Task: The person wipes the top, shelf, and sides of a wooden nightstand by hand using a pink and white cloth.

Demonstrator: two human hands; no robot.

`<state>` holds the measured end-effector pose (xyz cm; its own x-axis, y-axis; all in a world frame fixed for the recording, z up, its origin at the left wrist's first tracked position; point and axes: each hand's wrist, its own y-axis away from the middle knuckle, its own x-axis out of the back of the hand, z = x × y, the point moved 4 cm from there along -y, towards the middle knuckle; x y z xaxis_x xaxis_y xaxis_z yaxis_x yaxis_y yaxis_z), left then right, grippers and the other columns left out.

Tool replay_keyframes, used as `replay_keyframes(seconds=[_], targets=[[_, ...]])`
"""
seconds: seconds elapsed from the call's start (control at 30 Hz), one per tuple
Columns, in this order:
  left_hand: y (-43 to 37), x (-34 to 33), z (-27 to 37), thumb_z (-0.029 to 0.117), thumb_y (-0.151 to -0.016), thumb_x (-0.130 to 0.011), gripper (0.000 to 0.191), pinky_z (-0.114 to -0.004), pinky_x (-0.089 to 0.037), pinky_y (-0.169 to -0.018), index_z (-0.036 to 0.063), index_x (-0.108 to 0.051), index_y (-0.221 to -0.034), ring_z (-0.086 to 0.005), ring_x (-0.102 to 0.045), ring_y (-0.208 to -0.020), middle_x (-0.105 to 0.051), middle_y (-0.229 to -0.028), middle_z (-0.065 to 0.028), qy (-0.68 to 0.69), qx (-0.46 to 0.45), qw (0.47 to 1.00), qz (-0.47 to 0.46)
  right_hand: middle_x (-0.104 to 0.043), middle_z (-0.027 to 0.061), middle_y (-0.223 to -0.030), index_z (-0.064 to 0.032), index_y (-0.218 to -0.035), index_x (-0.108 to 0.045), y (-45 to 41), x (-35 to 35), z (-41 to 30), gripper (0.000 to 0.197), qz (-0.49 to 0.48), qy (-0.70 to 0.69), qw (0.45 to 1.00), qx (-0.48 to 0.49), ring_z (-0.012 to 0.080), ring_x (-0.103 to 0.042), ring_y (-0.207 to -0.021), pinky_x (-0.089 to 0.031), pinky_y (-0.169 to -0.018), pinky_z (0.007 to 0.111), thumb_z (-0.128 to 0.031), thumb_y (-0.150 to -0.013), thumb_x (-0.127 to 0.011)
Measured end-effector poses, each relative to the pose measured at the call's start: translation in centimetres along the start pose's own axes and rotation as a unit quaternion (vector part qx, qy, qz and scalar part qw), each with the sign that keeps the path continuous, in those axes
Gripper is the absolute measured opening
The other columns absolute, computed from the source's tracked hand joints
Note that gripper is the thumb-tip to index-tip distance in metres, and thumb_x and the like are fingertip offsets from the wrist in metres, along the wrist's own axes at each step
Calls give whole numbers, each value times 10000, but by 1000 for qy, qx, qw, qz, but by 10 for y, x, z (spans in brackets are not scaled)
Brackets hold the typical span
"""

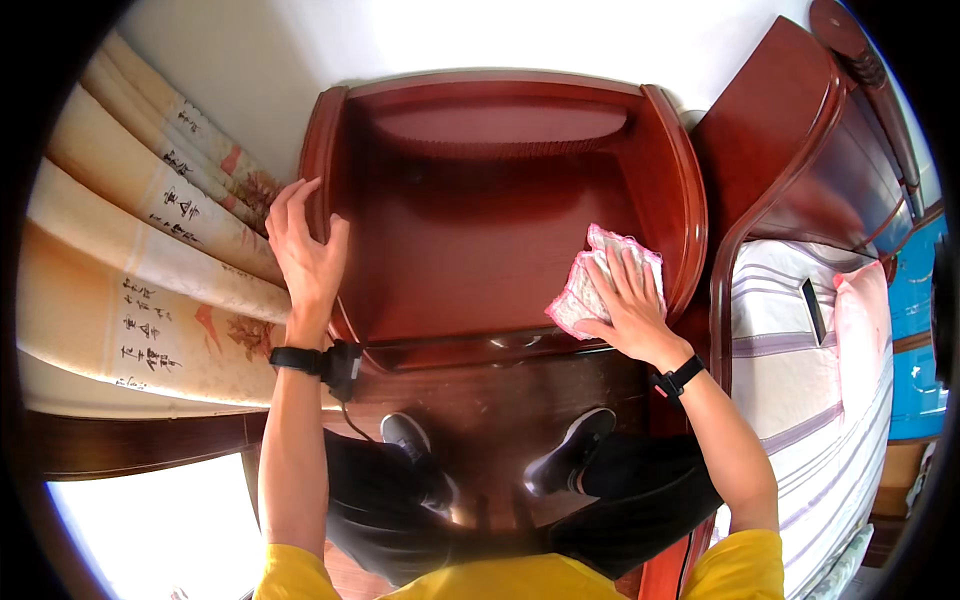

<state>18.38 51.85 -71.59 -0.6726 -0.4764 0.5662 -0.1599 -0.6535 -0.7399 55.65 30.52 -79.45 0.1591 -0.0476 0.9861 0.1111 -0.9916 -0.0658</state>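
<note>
Before me stands a glossy reddish-brown wooden nightstand (465, 270) with raised sides and a back rim. My right hand (628, 306) lies spread over a white cloth with a pink edge (574, 296), pressing it on the top near the front right corner. The cloth is crumpled, with its left part sticking out past my fingers. My left hand (304, 232) is at the nightstand's left side panel (319, 150), fingers apart and holding nothing. Whether its fingertips touch the wood I cannot tell. A black strap with a small device (341, 371) is on my left wrist.
A patterned curtain (165, 247) with writing hangs close on the left. At the right, a wooden bed headboard (787, 150) rises beside a striped bedspread (772, 390). A dark phone-like object (812, 311) and a pink pillow (862, 322) rest there. My shoes (570, 450) stand on the floor below.
</note>
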Motion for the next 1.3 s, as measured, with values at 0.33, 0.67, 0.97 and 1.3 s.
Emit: replay_keyframes(seconds=[0.33,0.67,0.97,1.3], targets=[[0,0,-4,51,-787,-665,478,-469,-383,-1080,77,-598,-1259,-364,-496,-1219,-554,-1314,-150,1,25,1000,14,136,262,-1648,-218,-1630,-20,-46,-13,-27,1016,-155,37,987,-4,472,124,-1516,64,-1181,631,-714,-903,-529],[5,-2,-4,101,-751,-692,514,-477,-411,-1013,105,-604,-1257,-339,-496,-1225,-552,-1326,-93,8,56,998,5,-1,254,-1661,-1,-1591,-122,-139,-44,-159,895,-166,-59,977,123,469,91,-1521,8,-1232,552,-555,-981,-473],[0,4,-8,53,-767,-660,494,-475,-395,-1049,80,-603,-1257,-360,-493,-1204,-548,-1308,-128,25,66,997,1,-33,261,-1657,15,-1588,-105,-245,-79,-202,850,-189,-58,965,173,442,64,-1532,-29,-1231,561,-514,-1011,-436],[2,4,-4,81,-762,-676,512,-470,-399,-1023,125,-600,-1267,-340,-502,-1205,-538,-1330,-91,14,70,997,-10,46,147,-1684,-49,-1606,-41,-309,-65,-174,829,-107,-91,989,40,380,51,-1546,-30,-1247,521,-454,-1021,-468]])
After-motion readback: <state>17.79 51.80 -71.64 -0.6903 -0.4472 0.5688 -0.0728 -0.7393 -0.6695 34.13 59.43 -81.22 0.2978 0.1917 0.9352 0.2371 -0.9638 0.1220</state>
